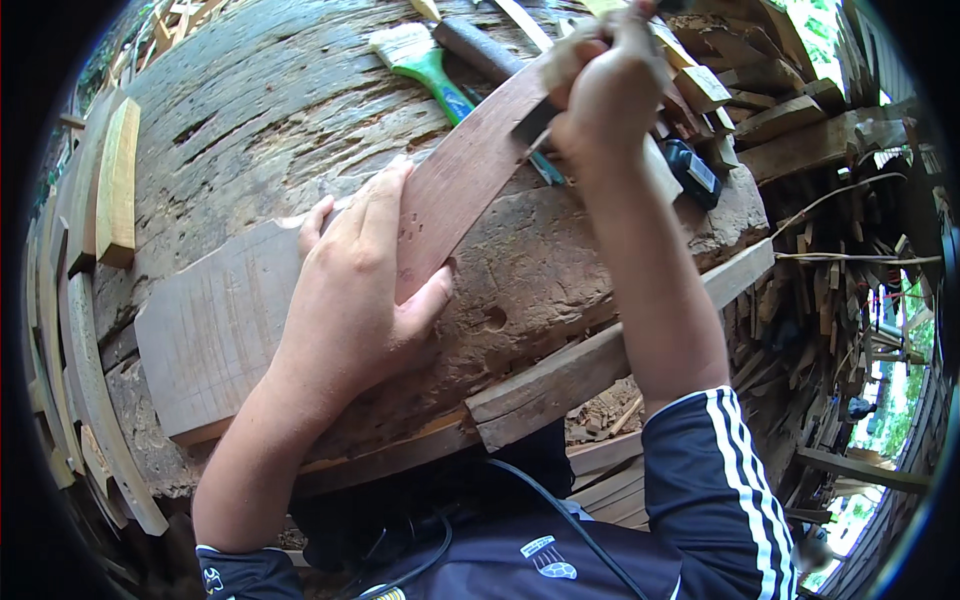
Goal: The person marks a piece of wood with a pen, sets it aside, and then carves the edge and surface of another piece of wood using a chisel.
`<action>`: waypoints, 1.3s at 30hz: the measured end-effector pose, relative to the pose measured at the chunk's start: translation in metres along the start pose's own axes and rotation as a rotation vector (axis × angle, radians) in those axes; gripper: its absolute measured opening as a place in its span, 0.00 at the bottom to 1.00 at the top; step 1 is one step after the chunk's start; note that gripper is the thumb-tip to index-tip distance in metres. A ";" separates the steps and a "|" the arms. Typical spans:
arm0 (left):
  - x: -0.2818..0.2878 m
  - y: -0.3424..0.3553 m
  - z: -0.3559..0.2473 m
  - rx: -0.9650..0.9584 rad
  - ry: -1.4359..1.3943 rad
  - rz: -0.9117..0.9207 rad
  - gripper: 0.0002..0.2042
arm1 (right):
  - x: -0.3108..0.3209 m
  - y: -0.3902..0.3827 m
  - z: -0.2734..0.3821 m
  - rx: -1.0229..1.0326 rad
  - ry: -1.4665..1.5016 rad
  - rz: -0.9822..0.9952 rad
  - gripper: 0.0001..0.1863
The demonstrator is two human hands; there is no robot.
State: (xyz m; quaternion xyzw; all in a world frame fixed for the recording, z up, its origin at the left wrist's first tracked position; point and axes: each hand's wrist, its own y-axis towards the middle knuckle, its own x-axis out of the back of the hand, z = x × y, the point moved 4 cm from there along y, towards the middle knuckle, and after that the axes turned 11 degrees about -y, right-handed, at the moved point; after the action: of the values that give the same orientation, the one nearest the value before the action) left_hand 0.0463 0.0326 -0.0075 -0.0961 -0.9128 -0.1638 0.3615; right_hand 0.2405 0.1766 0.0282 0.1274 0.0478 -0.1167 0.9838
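My left hand is wrapped over the lower end of a reddish wooden plank, thumb on the near side and fingers along the far side. The plank slants up to the right, with several small dark marks near my thumb. Under my left hand and wrist lies a grey-brown flat board with pencil-like lines. My right hand is closed, slightly blurred, over the plank's upper part. In it is a dark flat-bladed tool, its blade end at the plank's surface. Most of its grip is hidden by my fingers.
Beyond the plank lie a green-handled paintbrush and a brown rod-like handle. A black battery-like block sits right of my right forearm. The worn, cracked timber bench has strips of wood at its left. Scrap wood is piled at right.
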 end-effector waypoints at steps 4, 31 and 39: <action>-0.003 0.006 -0.010 -0.052 -0.018 -0.021 0.38 | 0.045 0.033 0.011 0.031 0.079 -0.202 0.26; -0.002 -0.001 -0.003 -0.053 -0.021 -0.052 0.37 | 0.006 -0.016 0.008 -0.059 0.087 -0.031 0.27; -0.001 0.002 -0.001 -0.018 -0.042 -0.073 0.38 | 0.005 0.003 0.012 -0.029 0.082 -0.087 0.28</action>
State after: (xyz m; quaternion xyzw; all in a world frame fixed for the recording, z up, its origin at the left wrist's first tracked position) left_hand 0.0485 0.0334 -0.0069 -0.0692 -0.9217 -0.1830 0.3350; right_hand 0.2470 0.1751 0.0403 0.1155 0.0951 -0.1536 0.9768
